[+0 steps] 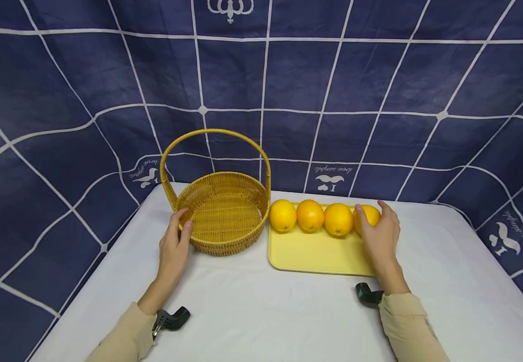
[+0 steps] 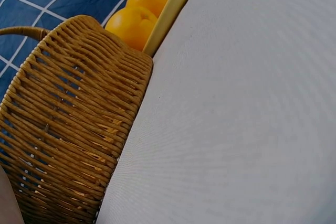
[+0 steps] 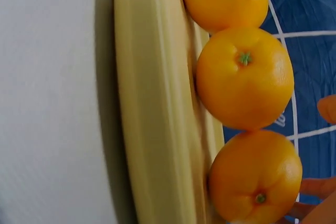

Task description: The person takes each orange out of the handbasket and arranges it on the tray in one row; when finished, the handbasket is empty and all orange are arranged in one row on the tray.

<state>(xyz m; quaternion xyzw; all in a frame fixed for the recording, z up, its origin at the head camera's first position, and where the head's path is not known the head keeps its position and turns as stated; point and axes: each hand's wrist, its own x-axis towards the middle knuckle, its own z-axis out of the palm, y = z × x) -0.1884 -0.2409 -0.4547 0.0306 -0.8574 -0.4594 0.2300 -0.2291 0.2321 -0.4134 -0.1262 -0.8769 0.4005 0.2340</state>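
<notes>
A round woven basket (image 1: 227, 246) with a tall arched handle stands upright, and no fruit shows inside it. My left hand (image 1: 175, 249) holds its near left rim, thumb and index finger over the edge; the other fingers are hidden. In the left wrist view the basket's woven side (image 2: 79, 114) fills the left part. Several oranges line the back of a yellow tray (image 1: 316, 251). My right hand (image 1: 382, 239) is at the rightmost orange (image 1: 370, 215), thumb and fingers spread about it. In the right wrist view the thumb stands apart from that orange (image 3: 252, 171).
The tray lies just right of the basket, on a white-covered table (image 1: 261, 311). A dark blue cloth (image 1: 307, 75) with white lines hangs behind and at both sides. Black wrist mounts (image 1: 175, 319) sit under the forearms.
</notes>
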